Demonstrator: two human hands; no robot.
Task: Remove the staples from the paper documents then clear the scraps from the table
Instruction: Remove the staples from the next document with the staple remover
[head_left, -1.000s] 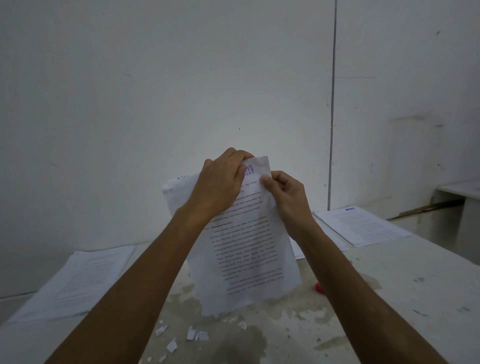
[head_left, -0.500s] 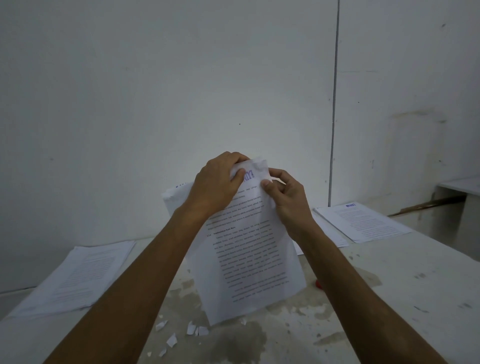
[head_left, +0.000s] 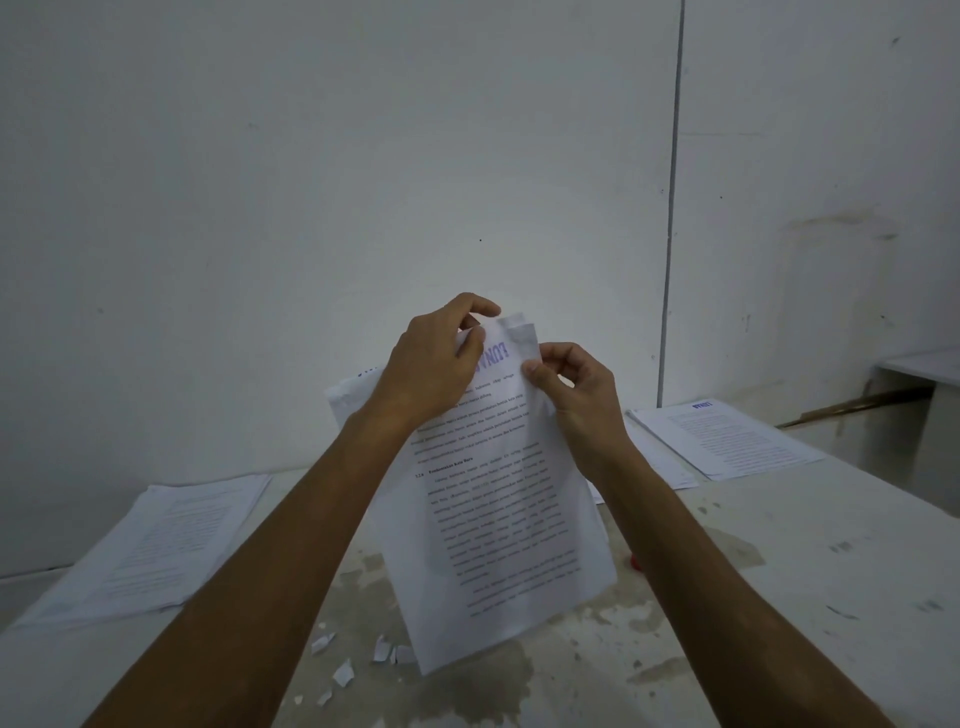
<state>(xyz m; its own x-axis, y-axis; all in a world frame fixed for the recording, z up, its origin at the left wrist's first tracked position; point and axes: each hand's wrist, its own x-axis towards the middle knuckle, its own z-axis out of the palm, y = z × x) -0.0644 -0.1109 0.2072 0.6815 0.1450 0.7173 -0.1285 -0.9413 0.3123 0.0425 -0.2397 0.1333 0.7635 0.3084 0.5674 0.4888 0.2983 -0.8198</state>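
In the centre of the frame, a white printed paper document (head_left: 498, 499) is held upright above the pale, stained worktop (head_left: 779, 571), its long axis running from the hands down toward lower centre. The left hand (head_left: 431, 364) grips its top corner, fingers curled round the sheets. Just to the right, touching that corner, the right hand (head_left: 576, 384) pinches the folded edge with thumb and fingers (head_left: 535, 371). No staple shows. Torn white paper scraps (head_left: 382, 649) lie on the worktop below.
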